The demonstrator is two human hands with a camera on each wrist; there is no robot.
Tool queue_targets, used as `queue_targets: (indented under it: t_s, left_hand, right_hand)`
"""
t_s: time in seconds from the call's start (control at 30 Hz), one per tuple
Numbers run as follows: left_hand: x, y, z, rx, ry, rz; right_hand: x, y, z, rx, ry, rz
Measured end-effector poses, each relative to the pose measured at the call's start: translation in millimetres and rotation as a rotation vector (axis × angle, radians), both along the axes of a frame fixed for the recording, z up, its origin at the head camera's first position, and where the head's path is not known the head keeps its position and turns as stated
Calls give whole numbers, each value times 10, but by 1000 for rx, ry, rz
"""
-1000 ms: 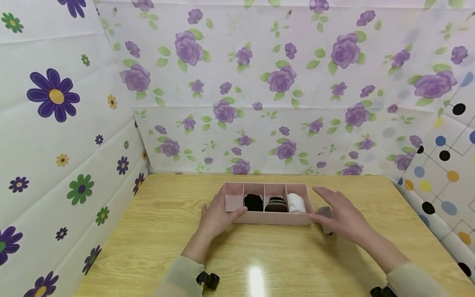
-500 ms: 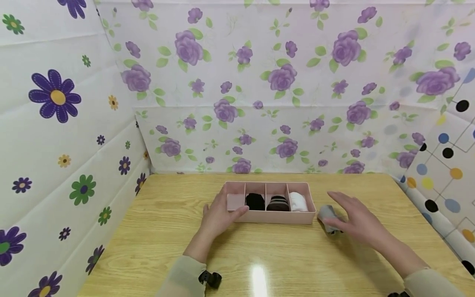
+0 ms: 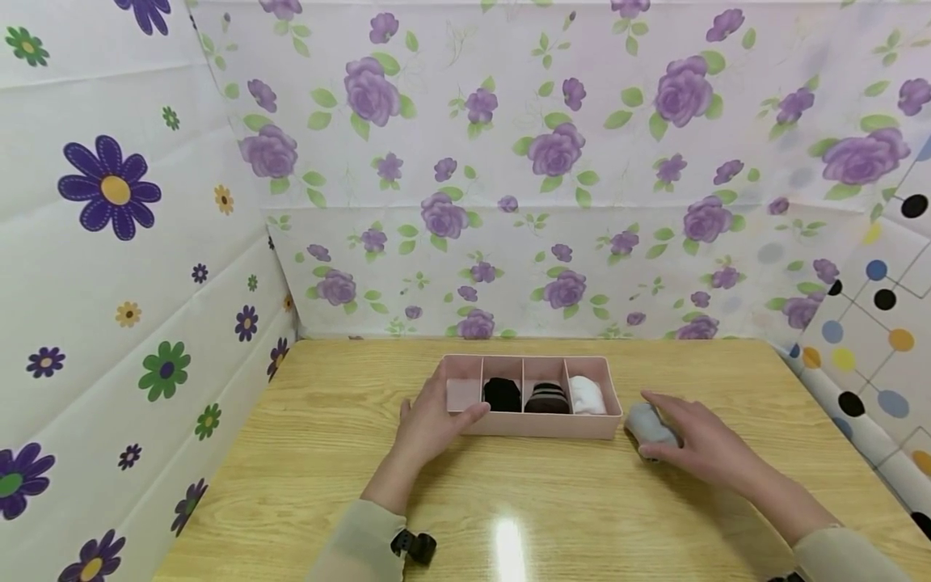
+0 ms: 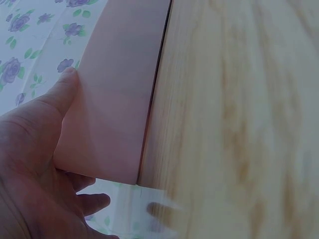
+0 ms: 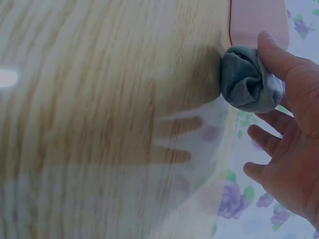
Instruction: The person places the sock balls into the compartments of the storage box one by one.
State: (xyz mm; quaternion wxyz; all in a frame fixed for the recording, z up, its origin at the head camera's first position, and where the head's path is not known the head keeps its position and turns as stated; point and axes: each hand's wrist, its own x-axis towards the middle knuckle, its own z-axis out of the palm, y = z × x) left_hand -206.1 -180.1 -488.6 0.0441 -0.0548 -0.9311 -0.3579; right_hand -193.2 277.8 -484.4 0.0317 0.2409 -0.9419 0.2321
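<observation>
A pink divided storage box [image 3: 541, 426] stands on the table, holding a black rolled sock [image 3: 502, 394], a dark sock with grey stripes [image 3: 548, 398] and a white rolled sock [image 3: 586, 396]. Its leftmost compartment [image 3: 463, 394] is bare. My left hand [image 3: 434, 424] grips the box's left front corner, thumb along the front and fingers by the end wall; the left wrist view shows the thumb on the pink wall [image 4: 107, 119]. Just right of the box, my right hand [image 3: 701, 440] pinches a grey rolled sock [image 3: 650, 430] between thumb and forefinger, the other fingers spread apart [image 5: 264, 139].
The wooden table [image 3: 349, 380] meets a purple-flowered cloth [image 3: 502, 267] at the back. A daisy-print cloth [image 3: 131, 267] hangs at the left, a dotted cloth [image 3: 865, 347] at the right. Light glares on the table's front.
My right hand moved right, away from the box's right end, then closed round the grey sock, which has turned slightly. The left hand stays at the box's left corner.
</observation>
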Motion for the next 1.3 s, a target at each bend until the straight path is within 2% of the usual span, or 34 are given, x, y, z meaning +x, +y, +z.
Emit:
queue_targets:
  t_s: [0.3,0.53,0.9,1.3]
  left_hand:
    - [14,3,16,10,-5,0]
    - [17,-5,8,5,-16,0]
    - [10,-3,15,3,-18,-1]
    - [20,11,21,15,-15,8]
  right_hand:
    - [25,2,-47,18,33,11]
    - [39,2,-94,5,-3,-15]
    - [87,-4,-86,-45,-49,-50]
    - [107,39,-44,-99,-29,-110]
